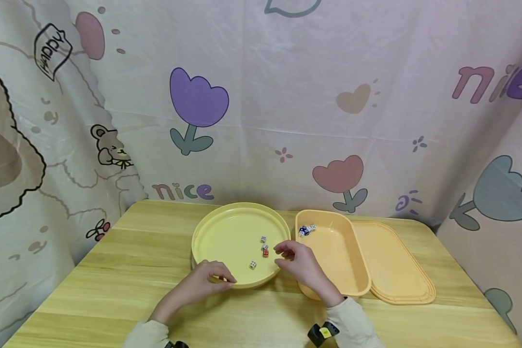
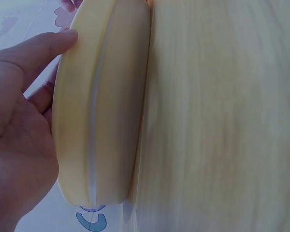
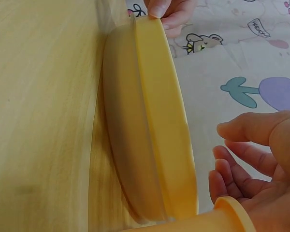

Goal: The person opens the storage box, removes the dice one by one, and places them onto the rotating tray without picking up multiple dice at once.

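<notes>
A round yellow tray (image 1: 219, 237) with a raised rim lies on the table, and its side shows two bands with a pale seam in the left wrist view. On its right half lie several white dice (image 1: 253, 265) and a red die (image 1: 266, 253). My left hand (image 1: 204, 281) pinches the tray's near rim, thumb on the outer wall (image 2: 70, 111) and fingers over the edge. Over the right rim hovers my right hand (image 1: 302, 263), its fingers loosely bent and apart from the thumb, holding nothing visible. In the right wrist view this hand (image 3: 266, 159) is beside the tray.
An orange rectangular box (image 1: 337, 256) stands right of the tray, with blue and white dice (image 1: 304, 231) in its far left corner. Its flat orange lid (image 1: 393, 263) lies farther right. A patterned curtain (image 1: 261, 96) hangs behind the wooden table (image 1: 126, 270).
</notes>
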The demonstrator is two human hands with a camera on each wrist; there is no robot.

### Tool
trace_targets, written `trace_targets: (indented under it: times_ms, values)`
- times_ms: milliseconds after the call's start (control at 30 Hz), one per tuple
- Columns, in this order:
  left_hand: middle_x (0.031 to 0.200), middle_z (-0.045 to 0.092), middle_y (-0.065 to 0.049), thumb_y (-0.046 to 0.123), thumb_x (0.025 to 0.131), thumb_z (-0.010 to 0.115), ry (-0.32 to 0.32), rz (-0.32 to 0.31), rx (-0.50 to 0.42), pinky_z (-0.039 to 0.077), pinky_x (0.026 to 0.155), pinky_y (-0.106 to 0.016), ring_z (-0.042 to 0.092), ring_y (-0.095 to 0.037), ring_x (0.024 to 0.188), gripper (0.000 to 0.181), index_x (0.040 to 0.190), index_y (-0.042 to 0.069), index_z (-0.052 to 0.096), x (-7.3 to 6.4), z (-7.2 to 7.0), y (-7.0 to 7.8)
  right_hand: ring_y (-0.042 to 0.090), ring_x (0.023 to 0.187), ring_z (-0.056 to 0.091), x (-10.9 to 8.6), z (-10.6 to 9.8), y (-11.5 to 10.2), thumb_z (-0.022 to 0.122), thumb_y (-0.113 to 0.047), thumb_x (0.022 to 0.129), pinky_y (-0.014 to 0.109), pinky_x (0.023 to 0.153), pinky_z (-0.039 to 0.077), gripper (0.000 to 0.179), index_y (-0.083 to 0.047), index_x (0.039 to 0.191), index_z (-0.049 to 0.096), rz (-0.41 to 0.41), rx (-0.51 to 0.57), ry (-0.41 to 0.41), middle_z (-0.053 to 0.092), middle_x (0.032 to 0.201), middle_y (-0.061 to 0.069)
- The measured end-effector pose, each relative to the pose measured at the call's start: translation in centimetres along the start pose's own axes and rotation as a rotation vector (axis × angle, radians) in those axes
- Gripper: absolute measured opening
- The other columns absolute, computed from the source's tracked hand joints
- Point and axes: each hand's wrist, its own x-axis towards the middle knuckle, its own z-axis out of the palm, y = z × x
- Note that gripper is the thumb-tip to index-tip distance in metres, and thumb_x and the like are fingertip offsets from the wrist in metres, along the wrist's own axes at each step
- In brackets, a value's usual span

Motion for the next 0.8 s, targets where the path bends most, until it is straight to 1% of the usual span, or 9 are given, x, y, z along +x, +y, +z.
trace_targets:
  times_ms: [200,367,600,800]
  values:
    - [0.085,0.063,0.015,0.025,0.083,0.065,-0.002,-0.024,0.011,0.030,0.082,-0.037,0.056,-0.003,0.081,0.006,0.087,0.023,0.070,-0.1,-0.1,0.2,0.019,0.076,0.055,0.0,0.0,0.0,0.069,0.002,0.074,0.030,0.068,0.046,0.020,0.001,0.093,0.064,-0.001,0.005,-0.003,0.062,0.086,0.010]
    - [0.085,0.063,0.014,0.026,0.084,0.065,-0.003,-0.042,0.011,0.029,0.082,-0.037,0.055,-0.003,0.082,0.007,0.087,0.023,0.070,-0.1,-0.2,0.3,0.018,0.076,0.055,0.0,0.0,0.0,0.071,-0.001,0.074,0.029,0.068,0.046,0.021,0.001,0.094,0.064,-0.004,0.013,-0.002,0.062,0.086,0.009]
    - [0.085,0.063,0.014,0.023,0.084,0.065,0.000,-0.027,0.018,0.030,0.081,-0.035,0.055,-0.003,0.082,0.007,0.088,0.021,0.070,-0.1,-0.2,0.4,0.018,0.077,0.055,0.0,-0.3,-0.2,0.070,-0.002,0.075,0.029,0.069,0.046,0.021,0.000,0.095,0.064,0.041,0.011,-0.004,0.062,0.088,0.010]
    - [0.086,0.063,0.014,0.023,0.084,0.065,0.006,-0.025,0.026,0.029,0.081,-0.035,0.055,-0.003,0.082,0.007,0.088,0.022,0.070,0.0,-0.1,0.4,0.017,0.077,0.055,0.4,-1.1,-0.5,0.070,0.000,0.074,0.031,0.070,0.046,0.020,-0.003,0.093,0.065,0.059,0.034,0.032,0.062,0.087,0.009]
